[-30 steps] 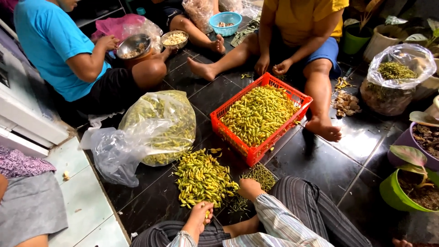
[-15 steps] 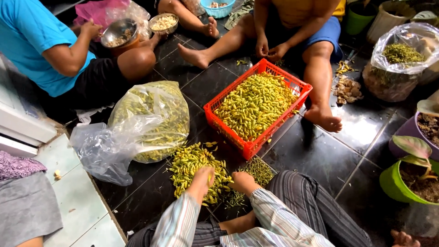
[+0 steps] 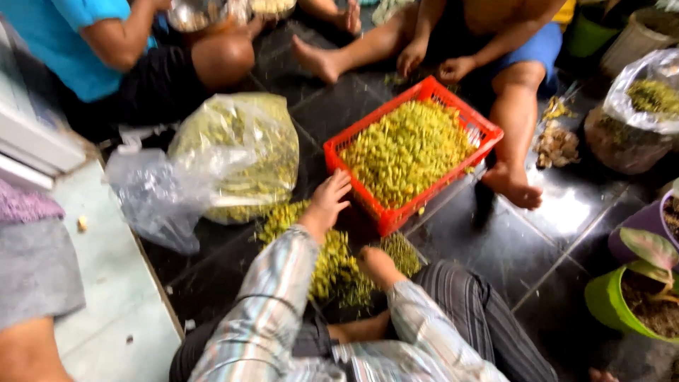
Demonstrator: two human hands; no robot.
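A big, see-through plastic bag of yellow-green pods (image 3: 233,159) lies left of the middle, and another clear, tied plastic bag (image 3: 640,106) sits far right.

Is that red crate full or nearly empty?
Full: the red crate is heaped to its rim with yellow-green pods.

The single head view looked steeply down from above the person's own lap onto a dark tiled floor (image 3: 559,212), facing forward and away from the body. It sat close to the striped sleeves (image 3: 283,311) at the bottom edge, while two other seated people (image 3: 127,64) filled the top. Motion blurred the frame.
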